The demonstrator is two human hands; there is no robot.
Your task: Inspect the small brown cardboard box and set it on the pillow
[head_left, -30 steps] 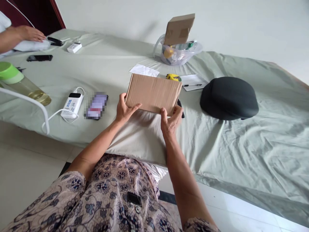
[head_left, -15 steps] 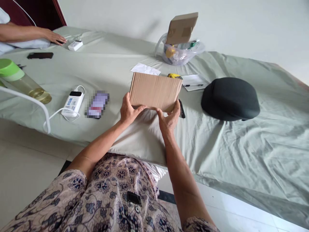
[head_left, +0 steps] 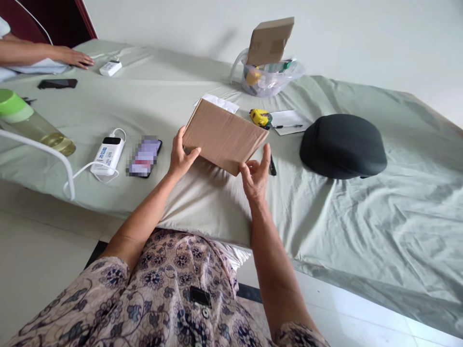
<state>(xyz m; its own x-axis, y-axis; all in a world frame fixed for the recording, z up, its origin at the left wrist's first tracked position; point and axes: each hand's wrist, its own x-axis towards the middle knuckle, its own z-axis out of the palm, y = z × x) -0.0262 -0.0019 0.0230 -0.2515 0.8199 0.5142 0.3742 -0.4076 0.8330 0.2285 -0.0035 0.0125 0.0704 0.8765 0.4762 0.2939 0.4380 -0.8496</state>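
Note:
A flat brown cardboard box (head_left: 224,136) is held tilted over the cloth-covered table, its right side lower. My left hand (head_left: 181,156) grips its left end, with the thumb on the near edge and the other fingers partly hidden behind. At the lower right corner is my right hand (head_left: 256,176). Its thumb touches the box edge, some fingers curl by the corner, and the index finger points up, off the box. A black pen-like object (head_left: 272,166) lies just beyond the right hand, partly covered. Behind the box sits a yellow tape measure (head_left: 260,117).
A black cap (head_left: 343,147) lies at right, near a white notepad (head_left: 287,120) with a pen. A clear basket (head_left: 269,84) stands behind. At left are a phone (head_left: 146,156), a power bank (head_left: 107,156), a bottle (head_left: 39,127) and another person's hand (head_left: 75,57).
The box has turned clockwise and its right end has dropped. My left hand moved slightly left with it. My right hand's fingers have loosened and spread. More of the tape measure shows.

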